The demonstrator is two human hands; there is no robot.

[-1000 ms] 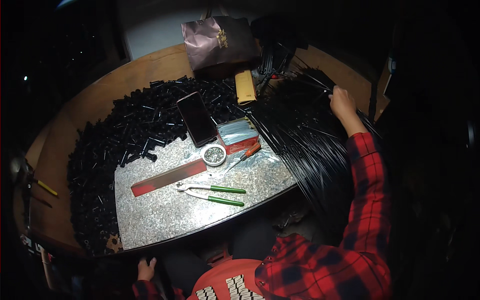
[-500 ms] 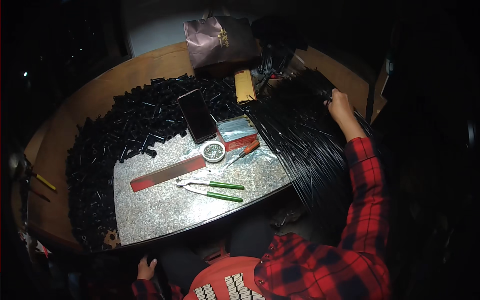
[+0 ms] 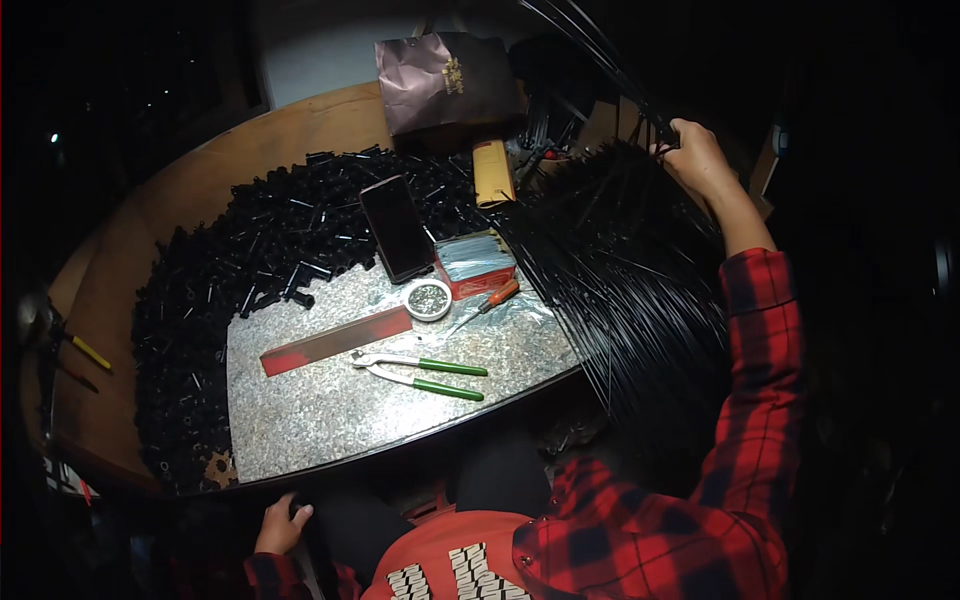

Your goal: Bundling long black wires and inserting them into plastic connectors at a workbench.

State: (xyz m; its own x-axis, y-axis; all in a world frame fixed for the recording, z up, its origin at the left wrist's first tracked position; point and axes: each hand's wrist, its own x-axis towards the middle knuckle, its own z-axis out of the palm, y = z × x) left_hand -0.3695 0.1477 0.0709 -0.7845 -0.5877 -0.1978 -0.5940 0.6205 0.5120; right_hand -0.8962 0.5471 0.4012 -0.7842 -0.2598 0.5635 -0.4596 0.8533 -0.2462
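Observation:
My right hand (image 3: 697, 157) is raised at the far right, its fingers closed around a bundle of thin black rods (image 3: 600, 45) that reaches up and left past the top edge of the view. Below it spreads a big pile of similar black rods (image 3: 640, 290), its near ends hanging over the table's edge. My left hand (image 3: 282, 525) is low by my lap, just under the table's near edge. Its thumb stands apart from the fingers, which are partly in shadow, and I see nothing held in it.
On the speckled board (image 3: 330, 430) lie green-handled pincers (image 3: 445, 380), a reddish bar (image 3: 335, 342), a screwdriver (image 3: 490, 302), a white dish (image 3: 428, 300) of small metal bits and a red box (image 3: 475, 265) of pins. Behind are a phone (image 3: 395, 228), black tubular parts (image 3: 270, 225) and a paper bag (image 3: 445, 85).
My right hand has moved up and away from the pile, lifting the bundle of black rods. My left hand has shifted slightly up and left.

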